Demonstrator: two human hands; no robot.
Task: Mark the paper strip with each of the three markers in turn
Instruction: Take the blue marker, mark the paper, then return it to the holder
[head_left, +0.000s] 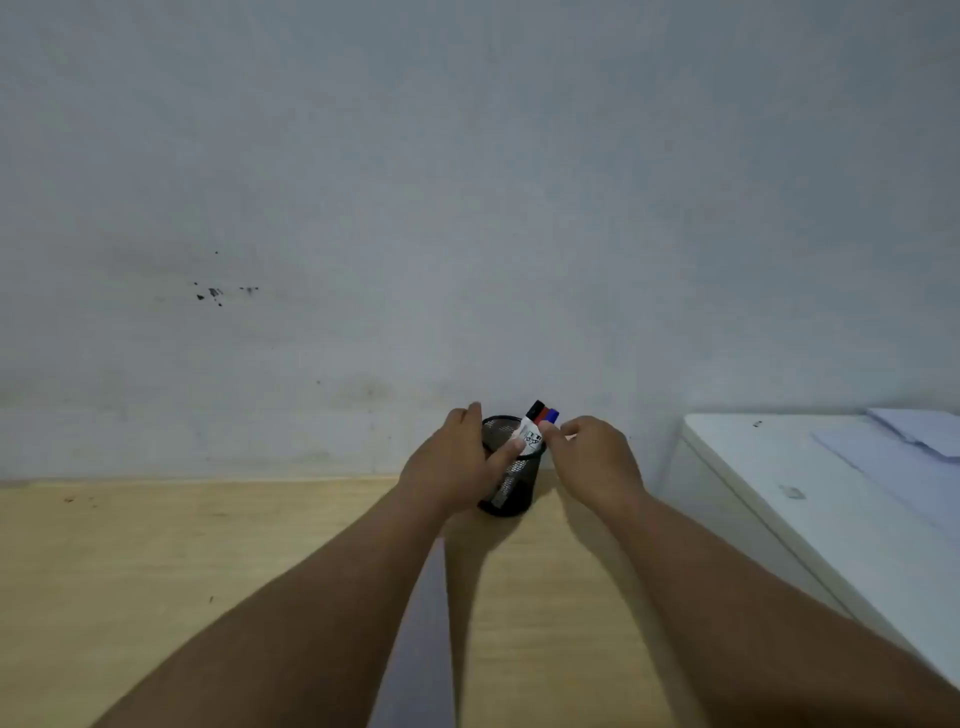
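A black mesh pen cup (511, 488) stands at the far edge of the wooden table (156, 571), against the wall. Three markers lean out of it to the right, with a black cap (535, 408), a red cap (544, 413) and a blue cap (554, 415). My left hand (452, 467) wraps the cup from the left, thumb across its front. My right hand (597, 457) pinches the marker bundle just below the caps; I cannot tell which marker it grips. A pale grey paper strip (421, 639) lies on the table between my forearms.
A white cabinet (779, 519) stands to the right of the table, with loose white sheets (914, 441) on its top. A stained grey wall (467, 208) rises directly behind the cup.
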